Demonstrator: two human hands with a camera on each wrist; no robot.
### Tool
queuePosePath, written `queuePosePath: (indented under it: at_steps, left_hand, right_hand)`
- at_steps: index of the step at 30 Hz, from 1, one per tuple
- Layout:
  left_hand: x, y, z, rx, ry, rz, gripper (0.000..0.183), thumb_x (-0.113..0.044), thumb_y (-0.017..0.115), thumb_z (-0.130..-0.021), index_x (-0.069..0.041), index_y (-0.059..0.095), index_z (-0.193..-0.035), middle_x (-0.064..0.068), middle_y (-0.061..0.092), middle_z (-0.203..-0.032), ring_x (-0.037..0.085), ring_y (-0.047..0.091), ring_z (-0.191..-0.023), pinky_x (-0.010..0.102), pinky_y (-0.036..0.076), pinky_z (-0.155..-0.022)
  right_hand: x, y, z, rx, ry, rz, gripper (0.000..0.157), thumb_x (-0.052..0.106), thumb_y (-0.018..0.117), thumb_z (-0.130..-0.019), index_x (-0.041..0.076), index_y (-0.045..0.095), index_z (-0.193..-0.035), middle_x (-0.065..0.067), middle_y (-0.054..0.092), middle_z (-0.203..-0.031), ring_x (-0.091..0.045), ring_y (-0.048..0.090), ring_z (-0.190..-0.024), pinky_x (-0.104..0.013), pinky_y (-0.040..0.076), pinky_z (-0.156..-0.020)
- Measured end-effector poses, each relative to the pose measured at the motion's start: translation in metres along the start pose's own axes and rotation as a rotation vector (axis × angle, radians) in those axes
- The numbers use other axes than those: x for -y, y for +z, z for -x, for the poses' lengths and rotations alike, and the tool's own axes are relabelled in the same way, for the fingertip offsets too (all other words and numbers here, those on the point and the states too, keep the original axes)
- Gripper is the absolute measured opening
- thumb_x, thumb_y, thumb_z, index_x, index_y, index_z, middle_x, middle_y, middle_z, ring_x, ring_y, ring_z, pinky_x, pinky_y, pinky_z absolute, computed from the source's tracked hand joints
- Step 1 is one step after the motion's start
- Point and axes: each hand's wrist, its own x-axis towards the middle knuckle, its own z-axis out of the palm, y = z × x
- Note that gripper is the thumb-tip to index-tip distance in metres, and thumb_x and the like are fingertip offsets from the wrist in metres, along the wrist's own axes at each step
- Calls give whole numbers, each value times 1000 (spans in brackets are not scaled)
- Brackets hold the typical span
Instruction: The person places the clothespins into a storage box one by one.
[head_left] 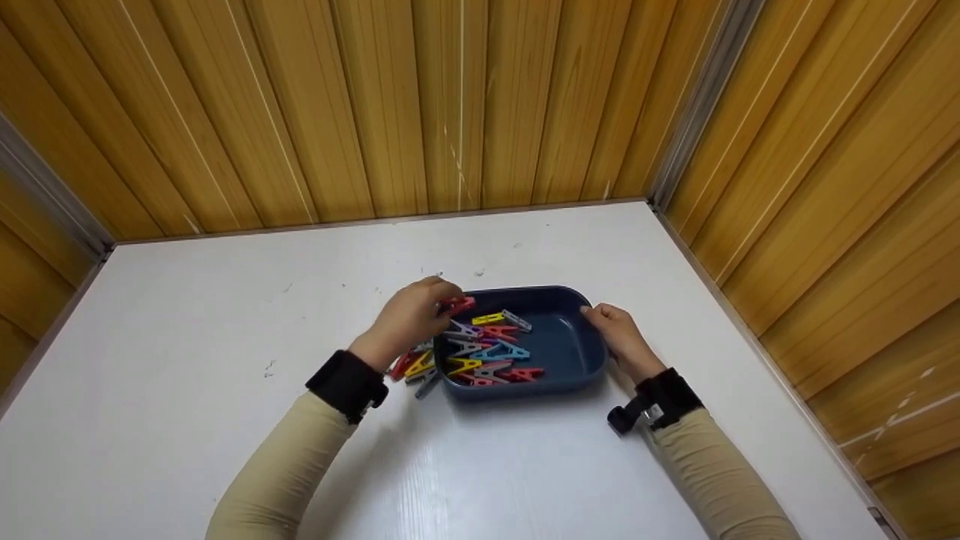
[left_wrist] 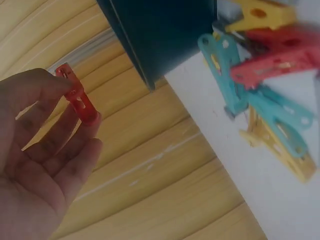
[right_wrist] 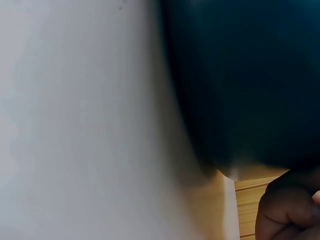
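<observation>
My left hand point(head_left: 411, 311) has a red clothes peg point(head_left: 461, 304) pinched between thumb and fingers, right at the fingertips. What the coming move turns on, I judge, is where that peg sits against the blue tub point(head_left: 566, 358): the tub lies to the right of my left hand and spreads back toward me, and the peg hangs at its far corner on that side, seemingly just over the rim. How high it is above the rim I can't tell. Seen from my head, the peg's long axis points roughly away from my left palm, toward the tub's inside; the left wrist view shows it standing slantwise against my fingers.

My right hand point(head_left: 624, 337) is grasping the opposite end of the tub, thumb over the edge, so the tub's longer side runs from one hand to the other. My left hand is much the nearer to the pegs inside point(head_left: 501, 351), which crowd the half on its side, while bare floor shows beside my right.

More loose pegs point(head_left: 418, 364) lie on the table point(head_left: 225, 337) just outside the tub, nearer to me than my left fingers and close by that wrist.
</observation>
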Motion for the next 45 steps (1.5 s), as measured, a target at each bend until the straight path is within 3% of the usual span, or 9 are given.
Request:
queuePosePath:
  at_steps: [5, 9, 23, 28, 36, 45]
  left_hand:
    - [-10, 29, -17, 99, 128, -44, 29, -2, 72, -91, -4, 71, -119, 15, 73, -115, 31, 70, -107, 45, 59, -93]
    - [-15, 47, -25, 135, 215, -103, 27, -5, 73, -92, -5, 72, -119, 14, 73, -111, 31, 71, -103, 44, 60, -88]
    - [-27, 75, -36, 176, 293, -210, 27, -12, 77, -89, -7, 75, -115, 10, 75, -111, 26, 72, -100, 40, 61, -85]
    - [-29, 81, -38, 172, 286, -222, 28, -17, 78, -90, -9, 75, -117, 10, 75, -112, 25, 73, -100, 39, 62, -85]
    - [-28, 87, -40, 142, 272, -210, 26, -17, 75, -93, -8, 74, -116, 10, 75, -115, 26, 72, -105, 41, 62, -86]
    - [-28, 68, -36, 141, 229, -91, 31, -11, 77, -90, -5, 73, -121, 13, 73, -117, 29, 71, -106, 43, 61, -87]
  right_hand:
    - [-1, 1, 1, -1, 0, 0, 40, 23, 60, -103, 18, 47, -66, 13, 36, -57, -2, 33, -50, -17, 27, -47]
    - [-2, 1, 2, 4, -1, 5, 40, 23, 58, -104, 17, 46, -66, 13, 35, -56, -2, 31, -49, -17, 26, -47]
    - [-2, 0, 1, -16, -11, -13, 40, 22, 59, -104, 18, 47, -65, 13, 37, -57, -1, 33, -50, -17, 26, -47]
    - [2, 1, 2, 0, 17, -38, 41, 19, 59, -104, 17, 48, -65, 12, 39, -57, -2, 37, -50, -17, 29, -47]
    - [27, 6, 22, 18, 16, -30, 41, 14, 57, -103, 15, 48, -64, 11, 39, -58, -3, 39, -54, -17, 32, -52]
    - [28, 6, 24, 20, 9, -52, 40, 12, 56, -104, 14, 48, -64, 10, 40, -59, -3, 38, -53, -16, 31, -50]
